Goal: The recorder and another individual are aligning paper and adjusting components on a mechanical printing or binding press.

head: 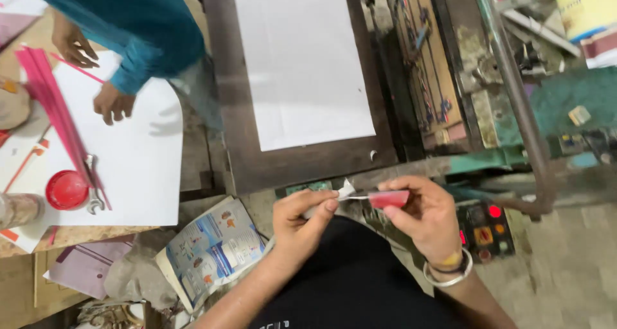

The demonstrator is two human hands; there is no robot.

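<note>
My left hand (301, 221) and my right hand (425, 216) meet in front of me, low in the view. Between them I hold a small tool with a thin metal blade and a red handle (388, 199). The right fingers pinch the red handle. The left thumb and fingers close on the blade's pale tip (347, 189). A white sheet (302, 62) lies on the dark flat bed of a press (302, 162) just beyond my hands. Bangles ring my right wrist.
Another person in a teal sleeve (138, 43) rests both hands on a large white sheet (138, 155) at left. Pink strips (54, 107), a wrench (94, 187) and a red lid (66, 189) lie there. A printed booklet (212, 248) sits below. Press machinery with a red-lit control box (486, 229) stands right.
</note>
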